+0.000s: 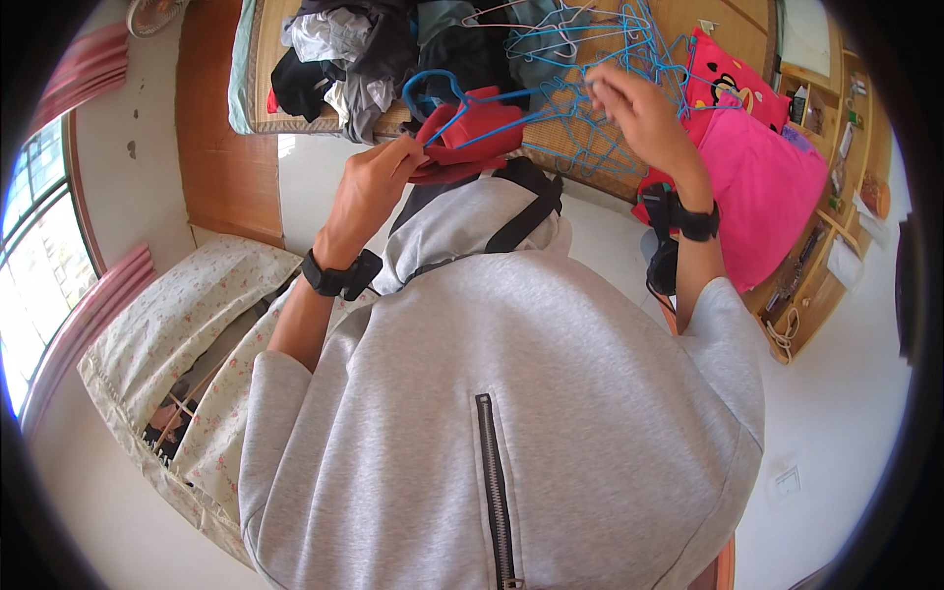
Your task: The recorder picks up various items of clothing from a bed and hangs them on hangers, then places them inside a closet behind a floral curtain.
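Observation:
A red piece of clothing (462, 133) hangs in folds in front of me, with a blue clothes hanger (497, 128) running through it. My left hand (379, 172) is closed, pinching the cloth at its left edge beside the hanger's end. A thicker blue band (429, 79) curves up above the cloth; whether it belongs to the hanger cannot be made out. My right hand (634, 113) has its fingers curled at the right, where the hanger's two arms come together. Its grip there is partly hidden. Several loose blue hangers (580, 138) lie tangled behind and below it.
A heap of dark and grey clothes (364, 49) lies on the mat-covered bed (742, 20). Pink cloth (752, 187) and a red printed cushion (733, 74) are at the right, by a wooden shelf (831, 246). A flower-patterned cover (187, 305) drapes furniture at the left.

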### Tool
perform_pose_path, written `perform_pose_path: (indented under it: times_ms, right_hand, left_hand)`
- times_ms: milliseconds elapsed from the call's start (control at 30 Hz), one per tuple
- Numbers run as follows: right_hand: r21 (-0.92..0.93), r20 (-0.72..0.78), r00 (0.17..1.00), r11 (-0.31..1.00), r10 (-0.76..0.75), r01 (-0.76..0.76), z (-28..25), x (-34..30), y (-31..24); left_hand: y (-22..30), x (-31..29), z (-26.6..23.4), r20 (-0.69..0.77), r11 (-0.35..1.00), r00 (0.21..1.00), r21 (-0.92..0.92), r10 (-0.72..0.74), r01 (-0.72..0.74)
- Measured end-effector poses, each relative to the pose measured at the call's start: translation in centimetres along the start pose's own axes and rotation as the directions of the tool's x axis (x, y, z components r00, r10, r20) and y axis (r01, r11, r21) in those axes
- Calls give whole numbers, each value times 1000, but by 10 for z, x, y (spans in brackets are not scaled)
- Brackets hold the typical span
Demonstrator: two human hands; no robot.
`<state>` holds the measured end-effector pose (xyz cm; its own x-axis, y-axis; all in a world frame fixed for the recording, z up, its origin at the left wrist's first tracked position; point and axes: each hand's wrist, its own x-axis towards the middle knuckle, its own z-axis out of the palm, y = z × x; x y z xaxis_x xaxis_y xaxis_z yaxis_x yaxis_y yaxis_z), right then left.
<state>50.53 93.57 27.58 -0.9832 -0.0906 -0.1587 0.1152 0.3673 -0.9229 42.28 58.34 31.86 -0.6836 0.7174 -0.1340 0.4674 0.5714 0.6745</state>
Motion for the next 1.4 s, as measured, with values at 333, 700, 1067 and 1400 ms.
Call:
perform_pose_path:
  times_ms: [333, 700, 1067, 1400]
  right_hand:
    - [-57, -120, 937, 944, -329, 325, -2, 104, -77]
    - [-231, 89, 867, 836, -491, 497, 33, 168, -76]
    - [-8, -103, 877, 882, -470, 472, 68, 123, -59]
    - [404, 304, 799, 829, -520, 386, 165, 89, -29]
  left_hand:
    - [2, 8, -4, -130, 959, 983, -271, -127, 88]
    - [5, 14, 17, -130, 857, 962, -493, -242, 149]
    - [14, -2, 6, -393, 883, 904, -467, -169, -38]
    - [48, -55, -35, -380, 953, 919, -304, -105, -16]
